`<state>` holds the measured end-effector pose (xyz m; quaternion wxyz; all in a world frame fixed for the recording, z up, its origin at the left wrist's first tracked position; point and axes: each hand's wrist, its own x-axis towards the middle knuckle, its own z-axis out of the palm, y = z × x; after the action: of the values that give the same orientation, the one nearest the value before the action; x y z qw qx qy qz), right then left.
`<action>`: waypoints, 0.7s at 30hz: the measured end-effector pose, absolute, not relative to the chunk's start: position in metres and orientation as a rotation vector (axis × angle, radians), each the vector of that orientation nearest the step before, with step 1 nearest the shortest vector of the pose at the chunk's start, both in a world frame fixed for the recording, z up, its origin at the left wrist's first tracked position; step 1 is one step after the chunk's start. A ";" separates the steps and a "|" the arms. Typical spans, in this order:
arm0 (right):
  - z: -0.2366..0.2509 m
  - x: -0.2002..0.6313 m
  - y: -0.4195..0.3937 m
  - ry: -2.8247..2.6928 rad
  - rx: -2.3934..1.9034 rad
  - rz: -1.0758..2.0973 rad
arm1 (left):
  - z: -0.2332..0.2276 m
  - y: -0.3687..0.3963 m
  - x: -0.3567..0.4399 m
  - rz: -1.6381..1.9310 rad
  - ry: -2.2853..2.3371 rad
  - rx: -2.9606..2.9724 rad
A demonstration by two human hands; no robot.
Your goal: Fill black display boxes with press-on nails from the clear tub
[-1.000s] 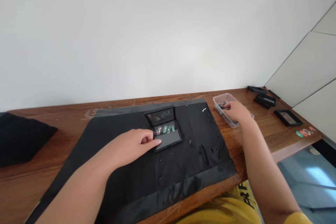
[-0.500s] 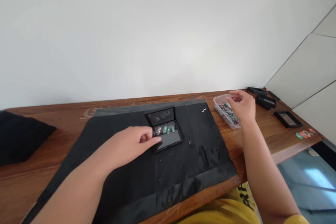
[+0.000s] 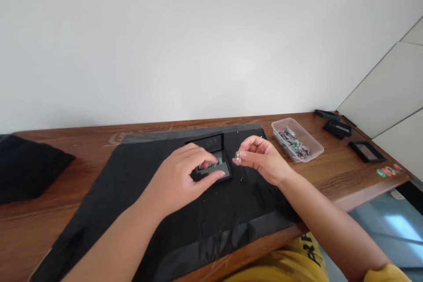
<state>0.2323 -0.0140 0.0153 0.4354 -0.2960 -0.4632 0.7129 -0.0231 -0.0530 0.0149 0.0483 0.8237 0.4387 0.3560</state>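
Note:
A small black case (image 3: 226, 172) lies on the black mat with its lid raised. Inside it is a row of small glossy green and pinkish pieces that look like press-on nails (image 3: 220, 161), partly hidden by my left hand (image 3: 185, 174). That hand hovers over the case's left side, thumb and index finger apart, with nothing visible between them. To the right of the case, my right hand (image 3: 259, 158) pinches a small shiny clear piece (image 3: 238, 156), which looks like a press-on nail, between thumb and fingers above the mat.
Many small coloured pieces fill a clear plastic tub (image 3: 315, 145) right of the mat (image 3: 139, 167). Several black cases (image 3: 366, 151) and round stickers (image 3: 386, 171) are at the table's right end. A black cloth-like item (image 3: 29, 167) sits at the left. A white wall rises behind.
My right hand has come left from the tub to beside the case, carrying a small shiny piece. My left hand has shifted right over the case, its fingers opening.

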 end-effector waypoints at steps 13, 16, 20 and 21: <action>0.013 0.220 -0.024 -1.068 -0.685 2.008 | 0.008 -0.057 -0.006 1.398 1.130 2.702; 0.012 0.219 -0.023 -1.094 -0.695 1.994 | 0.007 -0.056 -0.006 1.382 1.096 2.672; 0.010 0.219 -0.023 -1.117 -0.728 1.996 | 0.004 -0.055 -0.007 1.388 1.084 2.643; 0.010 0.218 -0.022 -1.117 -0.729 2.010 | 0.003 -0.055 -0.007 1.389 1.084 2.646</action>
<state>0.2182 -0.0225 0.0096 0.3568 -0.2825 -0.4325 0.7784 -0.0068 -0.0547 0.0035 -0.0185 0.8322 0.3410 0.4369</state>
